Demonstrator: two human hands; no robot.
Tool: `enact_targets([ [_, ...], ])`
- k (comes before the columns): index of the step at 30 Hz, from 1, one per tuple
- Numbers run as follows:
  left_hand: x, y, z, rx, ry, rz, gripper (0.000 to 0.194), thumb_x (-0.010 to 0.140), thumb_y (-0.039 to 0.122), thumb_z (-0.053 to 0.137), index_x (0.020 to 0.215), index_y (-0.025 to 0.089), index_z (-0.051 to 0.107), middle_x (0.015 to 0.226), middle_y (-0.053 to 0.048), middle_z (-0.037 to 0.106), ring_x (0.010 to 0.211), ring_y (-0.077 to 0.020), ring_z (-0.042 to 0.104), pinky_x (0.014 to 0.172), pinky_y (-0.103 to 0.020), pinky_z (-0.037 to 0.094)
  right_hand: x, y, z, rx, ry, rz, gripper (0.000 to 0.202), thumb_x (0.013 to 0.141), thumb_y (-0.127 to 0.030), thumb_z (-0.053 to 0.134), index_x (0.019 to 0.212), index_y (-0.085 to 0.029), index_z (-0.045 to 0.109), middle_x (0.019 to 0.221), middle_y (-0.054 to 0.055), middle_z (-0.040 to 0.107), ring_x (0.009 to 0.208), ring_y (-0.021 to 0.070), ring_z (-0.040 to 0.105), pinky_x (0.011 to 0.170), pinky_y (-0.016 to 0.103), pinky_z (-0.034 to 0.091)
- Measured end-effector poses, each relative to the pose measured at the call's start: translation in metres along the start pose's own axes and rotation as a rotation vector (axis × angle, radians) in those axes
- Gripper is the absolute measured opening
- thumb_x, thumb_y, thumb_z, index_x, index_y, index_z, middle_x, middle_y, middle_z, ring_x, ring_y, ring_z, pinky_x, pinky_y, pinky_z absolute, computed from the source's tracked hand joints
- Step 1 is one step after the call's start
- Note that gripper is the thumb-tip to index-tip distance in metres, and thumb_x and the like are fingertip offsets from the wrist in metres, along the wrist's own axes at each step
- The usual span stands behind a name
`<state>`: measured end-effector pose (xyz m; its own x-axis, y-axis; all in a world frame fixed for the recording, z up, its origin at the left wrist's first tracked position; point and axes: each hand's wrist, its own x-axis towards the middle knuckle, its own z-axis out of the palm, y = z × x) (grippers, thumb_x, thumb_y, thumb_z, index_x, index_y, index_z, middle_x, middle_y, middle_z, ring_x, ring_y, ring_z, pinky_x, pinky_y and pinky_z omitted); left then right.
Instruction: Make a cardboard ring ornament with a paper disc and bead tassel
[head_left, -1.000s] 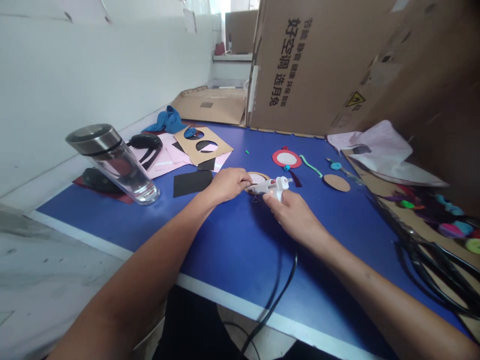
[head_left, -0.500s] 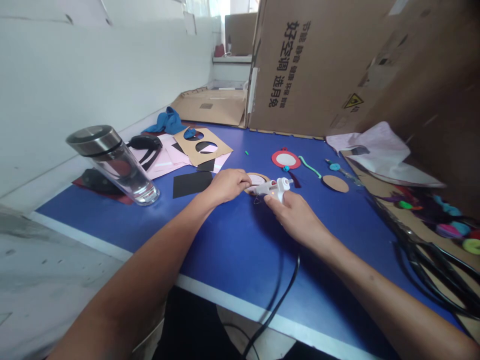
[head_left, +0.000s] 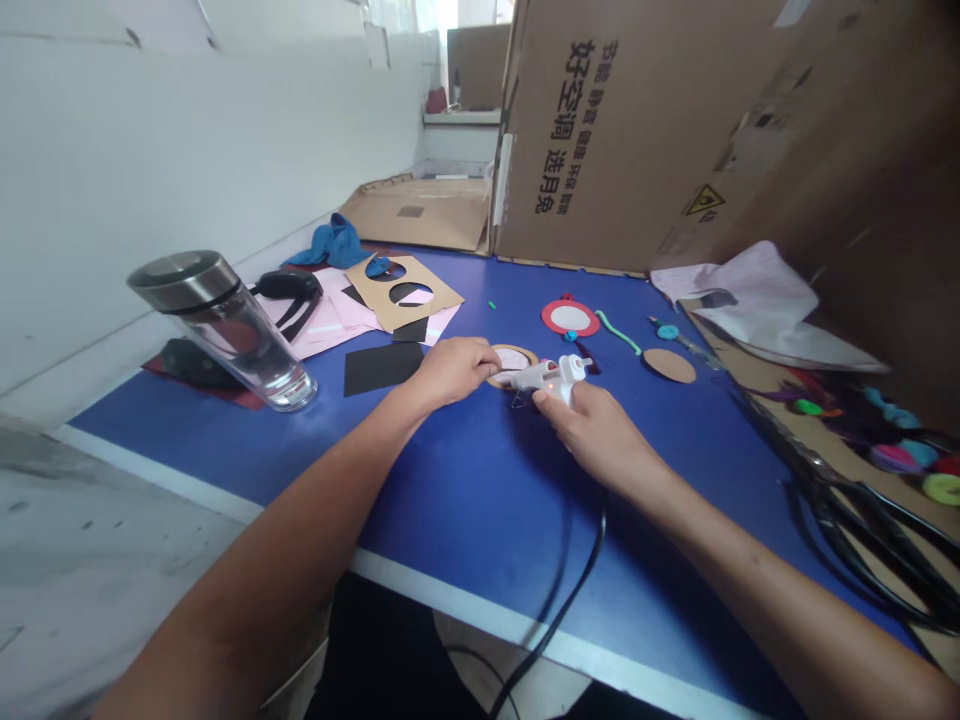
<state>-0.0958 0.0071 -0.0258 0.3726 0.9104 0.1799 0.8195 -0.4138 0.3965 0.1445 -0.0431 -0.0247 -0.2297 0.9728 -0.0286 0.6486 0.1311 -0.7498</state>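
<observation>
A white hot glue gun (head_left: 559,376) is gripped in my right hand (head_left: 596,425), its small orange light on and its nozzle pointing left. That nozzle is over a round cardboard piece (head_left: 527,354) with a whitish centre, lying on the blue table. My left hand (head_left: 457,370) has its fingers closed at the left edge of this piece, partly covering it. Behind and to the right lie a red ring with a white centre (head_left: 571,318), a blue bead (head_left: 571,336) and a dark tassel (head_left: 592,362).
A glass bottle (head_left: 262,350) stands at left near cut cardboard (head_left: 442,300) and black paper (head_left: 382,368). A green pipe cleaner (head_left: 619,332) and cardboard oval (head_left: 670,366) lie right, with black scissors (head_left: 862,520) beyond. The glue gun's cord (head_left: 570,605) hangs over the front edge.
The glue gun and my right hand have shifted slightly to the right. My left hand stays at the cardboard piece.
</observation>
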Motion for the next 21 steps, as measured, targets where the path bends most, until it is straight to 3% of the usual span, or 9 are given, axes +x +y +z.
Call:
enact_targets([
  [21,-0.0013,0.0000,-0.0003,-0.010,0.003,0.005,0.026,0.102,0.019,0.062,0.104,0.023,0.087,0.112,-0.003,0.082,0.097,-0.0204,0.074,0.083,-0.030,0.050,-0.0036,-0.0005,-0.0060,-0.008,0.016,0.042,0.040,0.097,-0.059,0.052,0.076,-0.025,0.056,0.070,0.003,0.064,0.065,0.0212,0.055,0.060,0.033,0.037],
])
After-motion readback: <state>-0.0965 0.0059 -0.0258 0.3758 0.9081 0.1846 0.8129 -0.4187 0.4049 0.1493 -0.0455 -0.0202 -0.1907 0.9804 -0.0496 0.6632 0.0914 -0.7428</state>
